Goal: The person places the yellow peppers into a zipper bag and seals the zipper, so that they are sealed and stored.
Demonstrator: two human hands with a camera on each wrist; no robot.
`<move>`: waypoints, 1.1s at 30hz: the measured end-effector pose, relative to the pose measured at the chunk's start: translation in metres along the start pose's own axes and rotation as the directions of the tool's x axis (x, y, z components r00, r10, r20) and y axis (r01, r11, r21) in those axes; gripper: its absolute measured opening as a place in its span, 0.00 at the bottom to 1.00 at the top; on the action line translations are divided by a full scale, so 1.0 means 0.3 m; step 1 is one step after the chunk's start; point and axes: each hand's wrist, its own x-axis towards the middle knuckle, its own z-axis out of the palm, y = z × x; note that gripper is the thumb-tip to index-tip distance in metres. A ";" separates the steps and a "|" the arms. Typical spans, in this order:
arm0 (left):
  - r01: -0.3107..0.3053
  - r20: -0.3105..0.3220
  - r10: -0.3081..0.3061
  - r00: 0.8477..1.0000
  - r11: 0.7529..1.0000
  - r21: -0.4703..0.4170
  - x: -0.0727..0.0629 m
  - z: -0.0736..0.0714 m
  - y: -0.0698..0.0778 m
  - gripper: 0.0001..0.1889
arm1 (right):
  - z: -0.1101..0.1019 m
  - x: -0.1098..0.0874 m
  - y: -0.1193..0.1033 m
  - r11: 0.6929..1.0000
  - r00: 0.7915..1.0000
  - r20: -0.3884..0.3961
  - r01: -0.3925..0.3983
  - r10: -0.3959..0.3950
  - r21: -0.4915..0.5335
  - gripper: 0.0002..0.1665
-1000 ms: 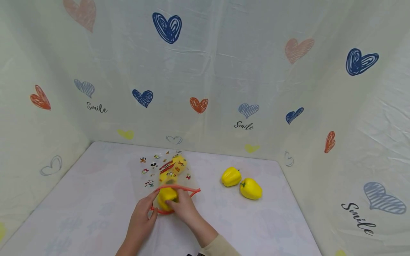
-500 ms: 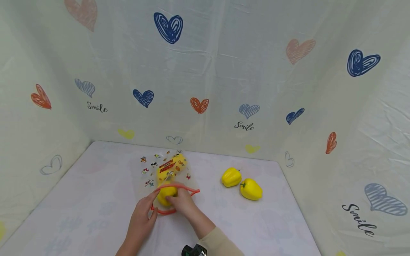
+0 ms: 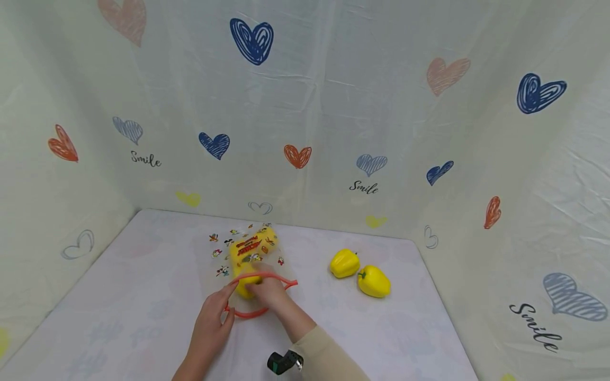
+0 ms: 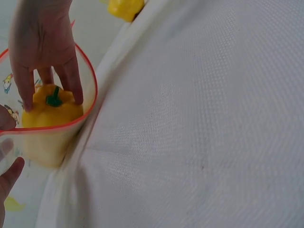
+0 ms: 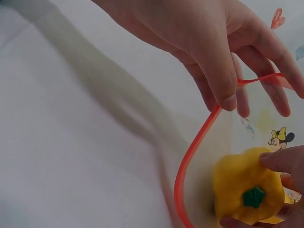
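While the red rim [image 3: 250, 316] of a clear bag [image 3: 222, 271] is touched by the left hand [image 3: 213, 316] (thumb and fingers spread), a yellow bell pepper [image 4: 53, 115] inside is gripped by the right hand [image 3: 270, 291]; the white-covered table [image 3: 386, 338], bearing two loose peppers [image 3: 344, 263] [image 3: 374, 281], is bordered by heart-printed sheeting [image 3: 314, 106].

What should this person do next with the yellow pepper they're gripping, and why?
Probably slide the held pepper a little deeper into the clear bag: the right hand grips it just inside the red rim, which the left hand holds, and yellow shapes show further in.
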 end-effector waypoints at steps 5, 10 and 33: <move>-0.005 -0.005 0.005 1.000 1.000 0.007 0.001 0.001 -0.003 0.36 | 0.001 0.022 -0.012 0.999 1.000 -0.015 -0.005 0.005 -0.036 0.32; -0.012 -0.004 0.012 1.000 1.000 0.004 0.004 -0.002 -0.003 0.35 | 0.007 0.054 -0.012 0.997 1.000 -0.023 -0.003 0.001 -0.079 0.30; 0.005 0.005 -0.005 1.000 1.000 0.011 0.002 -0.003 -0.008 0.35 | 0.021 0.131 -0.021 0.996 0.995 -0.062 -0.080 0.077 -0.046 0.30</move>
